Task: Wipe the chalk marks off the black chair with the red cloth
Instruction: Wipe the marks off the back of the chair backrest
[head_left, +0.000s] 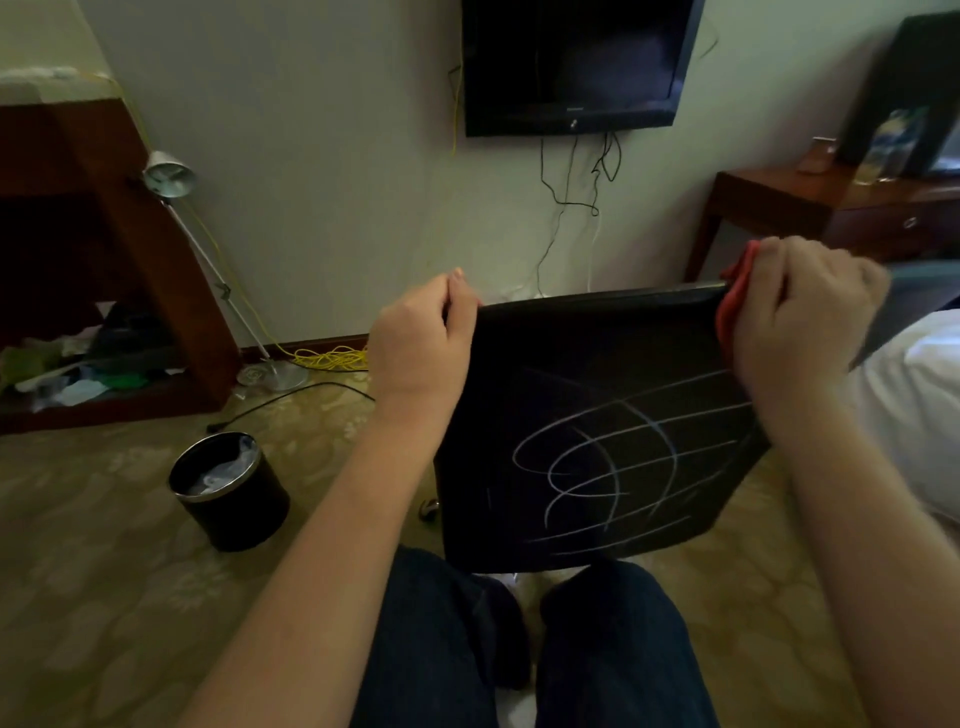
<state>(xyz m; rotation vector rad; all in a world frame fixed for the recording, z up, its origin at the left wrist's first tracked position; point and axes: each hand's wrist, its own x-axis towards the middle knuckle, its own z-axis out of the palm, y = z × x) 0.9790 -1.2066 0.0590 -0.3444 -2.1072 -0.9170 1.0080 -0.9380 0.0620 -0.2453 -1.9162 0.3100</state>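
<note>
Looks like a hotel room. Wall TV (571, 57), white bed (914, 395), wooden desk (831, 200). Patterned carpet (104, 545), small bin (228, 493) and lamp (169, 174) on it.

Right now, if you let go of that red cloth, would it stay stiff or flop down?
Probably flop: the red cloth crumples in the right hand, so it looks soft. Likely light too: curled fingers hold it at the corner of the chair.

The chair (571, 358) is flanked by a bin (231, 501) at left and a bed (922, 400) at right; a television (571, 57) is mounted behind.
</note>
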